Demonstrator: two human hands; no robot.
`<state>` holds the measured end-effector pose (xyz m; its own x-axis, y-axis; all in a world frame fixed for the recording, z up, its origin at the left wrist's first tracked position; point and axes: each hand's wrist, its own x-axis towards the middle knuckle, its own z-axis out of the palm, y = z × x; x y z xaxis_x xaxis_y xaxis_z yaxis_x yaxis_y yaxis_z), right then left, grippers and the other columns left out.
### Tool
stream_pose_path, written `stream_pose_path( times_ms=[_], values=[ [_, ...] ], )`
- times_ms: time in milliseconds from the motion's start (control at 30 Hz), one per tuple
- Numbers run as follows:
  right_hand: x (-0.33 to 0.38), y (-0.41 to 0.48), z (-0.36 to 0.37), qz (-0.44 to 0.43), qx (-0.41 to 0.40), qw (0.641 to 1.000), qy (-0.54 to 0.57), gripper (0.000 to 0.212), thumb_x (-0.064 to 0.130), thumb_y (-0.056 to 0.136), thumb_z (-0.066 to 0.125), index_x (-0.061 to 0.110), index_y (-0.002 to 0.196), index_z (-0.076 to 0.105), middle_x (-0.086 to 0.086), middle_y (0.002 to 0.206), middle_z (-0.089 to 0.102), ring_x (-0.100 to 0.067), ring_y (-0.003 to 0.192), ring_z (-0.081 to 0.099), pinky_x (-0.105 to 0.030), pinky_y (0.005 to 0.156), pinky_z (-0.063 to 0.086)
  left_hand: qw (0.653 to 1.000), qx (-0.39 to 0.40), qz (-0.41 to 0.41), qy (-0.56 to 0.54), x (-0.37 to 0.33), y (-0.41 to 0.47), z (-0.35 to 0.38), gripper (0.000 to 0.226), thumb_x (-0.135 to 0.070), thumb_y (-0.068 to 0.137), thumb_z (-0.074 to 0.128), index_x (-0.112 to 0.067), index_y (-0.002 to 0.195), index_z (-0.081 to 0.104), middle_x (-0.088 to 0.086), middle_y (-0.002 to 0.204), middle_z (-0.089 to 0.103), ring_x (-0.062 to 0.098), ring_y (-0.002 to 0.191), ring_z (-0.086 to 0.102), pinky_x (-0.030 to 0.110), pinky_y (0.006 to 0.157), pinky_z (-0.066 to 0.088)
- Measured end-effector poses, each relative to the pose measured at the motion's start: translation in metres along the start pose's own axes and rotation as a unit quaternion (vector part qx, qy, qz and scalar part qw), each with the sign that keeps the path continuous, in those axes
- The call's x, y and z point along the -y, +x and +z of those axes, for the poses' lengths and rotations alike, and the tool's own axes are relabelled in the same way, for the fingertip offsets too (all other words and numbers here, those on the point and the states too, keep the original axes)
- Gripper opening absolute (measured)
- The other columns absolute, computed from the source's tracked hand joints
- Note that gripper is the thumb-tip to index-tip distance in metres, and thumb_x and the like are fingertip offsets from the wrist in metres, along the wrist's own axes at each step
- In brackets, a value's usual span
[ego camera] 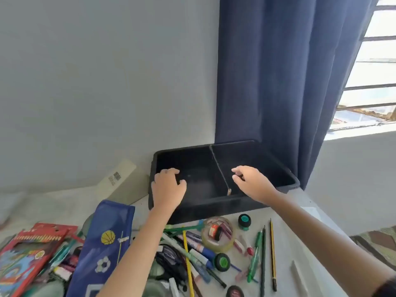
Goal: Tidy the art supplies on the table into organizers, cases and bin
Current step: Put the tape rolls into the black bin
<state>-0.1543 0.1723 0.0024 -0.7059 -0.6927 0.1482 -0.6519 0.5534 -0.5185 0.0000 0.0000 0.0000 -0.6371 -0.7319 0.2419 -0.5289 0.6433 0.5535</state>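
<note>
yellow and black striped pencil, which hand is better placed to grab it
Right, likely: the yellow and black striped pencil lies nearer the right hand, beside that forearm; the left hand is farther.

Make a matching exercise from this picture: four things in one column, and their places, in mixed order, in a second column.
1. black plastic bin
2. blue fabric pencil case
3. clear round tape roll
4. thin grey stick

A. inside the bin
B. at the back, against the wall
C. left of the left forearm
D. on the table, right of the left forearm

Pairs: 1-B, 2-C, 3-D, 4-A.
</note>
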Motion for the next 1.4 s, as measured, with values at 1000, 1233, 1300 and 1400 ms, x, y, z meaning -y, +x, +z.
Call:
stream_pose_path(
  times_ms=[1000, 1233, 1300, 1400],
  values=[
    [-0.049, -0.01, -0.005, -0.122, 0.085, 0.972, -0.18, 0.047, 0.069, 0.077, 0.054, 0.04, 0.114, 0.058, 0.023, 0.094, 0.061, 0.0, 0.088, 0.054, -0.02, 0.086, 0.043, 0.974, -0.071, -0.209, -0.044, 0.058, -0.013, -0.002, 0.049, -0.006, 0.098, 0.041, -0.005, 0.145, 0.028, 0.02, 0.138, 0.046, 0.037, 0.122, 0.048, 0.042, 0.097, 0.042],
    [-0.07, -0.015, 0.001, -0.054, -0.036, 0.976, -0.21, 0.034, 0.067, 0.081, 0.05, 0.036, 0.088, 0.064, 0.021, 0.084, 0.061, -0.003, 0.085, 0.047, -0.023, 0.087, 0.025, 0.974, -0.081, -0.207, -0.042, 0.056, -0.012, -0.001, 0.049, -0.005, 0.098, 0.041, -0.005, 0.145, 0.028, 0.019, 0.141, 0.043, 0.037, 0.125, 0.046, 0.041, 0.099, 0.041],
    [-0.072, -0.014, 0.0, -0.066, -0.025, 0.974, -0.216, 0.033, 0.066, 0.081, 0.049, 0.037, 0.087, 0.063, 0.021, 0.083, 0.061, -0.002, 0.085, 0.047, -0.022, 0.085, 0.023, 0.974, -0.084, -0.207, -0.045, 0.056, -0.013, 0.0, 0.049, -0.005, 0.098, 0.042, -0.005, 0.145, 0.028, 0.019, 0.141, 0.043, 0.037, 0.124, 0.046, 0.041, 0.099, 0.041],
    [-0.072, -0.012, -0.004, -0.071, -0.01, 0.974, -0.213, 0.034, 0.068, 0.079, 0.049, 0.036, 0.084, 0.062, 0.02, 0.081, 0.061, -0.002, 0.083, 0.049, -0.022, 0.085, 0.024, 0.973, -0.08, -0.21, -0.05, 0.056, -0.013, -0.001, 0.048, -0.006, 0.098, 0.042, -0.005, 0.144, 0.03, 0.02, 0.139, 0.045, 0.037, 0.123, 0.048, 0.041, 0.098, 0.043]
  ],
)
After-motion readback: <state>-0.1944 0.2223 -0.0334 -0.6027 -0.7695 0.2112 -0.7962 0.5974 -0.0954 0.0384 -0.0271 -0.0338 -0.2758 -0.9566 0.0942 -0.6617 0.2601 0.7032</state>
